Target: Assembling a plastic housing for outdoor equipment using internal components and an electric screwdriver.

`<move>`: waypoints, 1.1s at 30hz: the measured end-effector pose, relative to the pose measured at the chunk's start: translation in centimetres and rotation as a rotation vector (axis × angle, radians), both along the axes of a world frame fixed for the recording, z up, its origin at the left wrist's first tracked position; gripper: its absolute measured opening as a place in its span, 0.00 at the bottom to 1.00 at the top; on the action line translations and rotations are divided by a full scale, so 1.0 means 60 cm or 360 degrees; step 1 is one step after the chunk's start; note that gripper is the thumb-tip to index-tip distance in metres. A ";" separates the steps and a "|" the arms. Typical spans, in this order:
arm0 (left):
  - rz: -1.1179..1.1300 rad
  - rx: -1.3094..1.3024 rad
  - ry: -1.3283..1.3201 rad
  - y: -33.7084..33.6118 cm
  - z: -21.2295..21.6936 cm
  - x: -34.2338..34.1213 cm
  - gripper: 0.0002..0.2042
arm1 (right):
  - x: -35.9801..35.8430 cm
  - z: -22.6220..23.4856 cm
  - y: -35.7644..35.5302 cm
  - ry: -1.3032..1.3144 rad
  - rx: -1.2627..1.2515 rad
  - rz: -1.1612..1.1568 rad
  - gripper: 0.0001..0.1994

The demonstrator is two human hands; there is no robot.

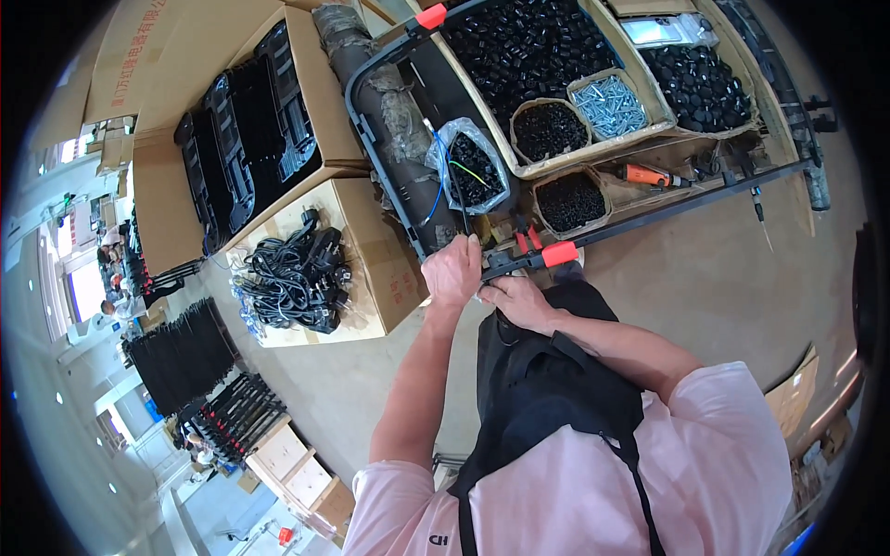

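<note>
One grip, left hand [451, 271], holds the red-cornered black tubular frame [640, 222]; right hand [522, 302], unclear; likely assembly, steady pressure next

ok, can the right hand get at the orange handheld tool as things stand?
Probably yes: the tool looks uncovered from above. The right hand, now at the black frame's corner, would likely have to cross its near bar.

Red characters [137, 54] are printed on the big cardboard flap [181, 69] — smaller red marks [397, 289] on the lower carton [371, 232] — and dark letters [438, 539] on the pink shirt [547, 491].
</note>
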State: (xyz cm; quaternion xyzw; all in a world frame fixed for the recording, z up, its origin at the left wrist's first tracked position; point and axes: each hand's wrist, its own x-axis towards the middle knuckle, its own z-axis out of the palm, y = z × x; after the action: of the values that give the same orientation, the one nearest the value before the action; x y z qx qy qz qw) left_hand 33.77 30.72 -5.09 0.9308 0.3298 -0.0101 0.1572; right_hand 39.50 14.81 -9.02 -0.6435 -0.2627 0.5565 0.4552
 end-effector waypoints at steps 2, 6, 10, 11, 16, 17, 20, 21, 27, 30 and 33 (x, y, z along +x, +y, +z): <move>0.0019 0.0049 -0.0034 0.004 -0.004 -0.002 0.20 | -0.014 -0.003 0.007 0.0123 0.0042 -0.0216 0.19; 0.0026 0.0104 -0.0075 0.006 0.007 -0.014 0.19 | -0.033 0.005 0.015 -0.0012 -0.0052 -0.0189 0.17; 0.0054 -0.0028 -0.0047 0.005 0.008 -0.014 0.18 | -0.024 -0.003 0.014 -0.0102 0.0100 -0.0138 0.17; 0.0052 -0.0050 -0.0049 0.006 0.005 -0.012 0.18 | -0.021 -0.007 0.014 -0.0128 0.0152 -0.0141 0.17; -0.0071 -0.0361 0.0192 0.036 0.031 -0.015 0.17 | 0.019 0.022 0.007 -0.0176 -0.0137 0.0259 0.16; -0.0092 -0.0350 0.0157 0.063 0.057 -0.003 0.17 | 0.032 0.030 -0.009 -0.0250 -0.0214 0.0357 0.15; -0.0059 0.0191 -0.0832 0.239 0.119 0.019 0.07 | 0.053 0.059 -0.054 -0.0497 -0.0231 0.0407 0.21; 0.0224 0.0028 -0.0662 0.303 0.156 0.035 0.08 | 0.059 0.081 -0.071 -0.0438 -0.0286 0.0302 0.20; 0.0475 0.0801 -0.0037 0.655 0.184 -0.051 0.56 | 0.050 0.173 -0.077 -0.0523 -0.0333 0.0058 0.18; 0.0764 0.0542 0.0288 0.717 0.190 -0.094 0.58 | 0.039 0.203 -0.071 -0.0747 -0.0293 -0.0195 0.17; 0.0680 0.0474 0.0351 0.761 0.175 -0.128 0.52 | 0.039 0.227 -0.064 -0.0751 -0.0377 -0.0089 0.18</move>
State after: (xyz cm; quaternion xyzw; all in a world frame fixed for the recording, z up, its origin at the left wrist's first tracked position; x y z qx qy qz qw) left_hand 26.06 76.36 5.41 0.8463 0.5316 -0.0295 -0.0196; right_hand 41.82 10.94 4.60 -0.8113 -0.2768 0.4050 0.3181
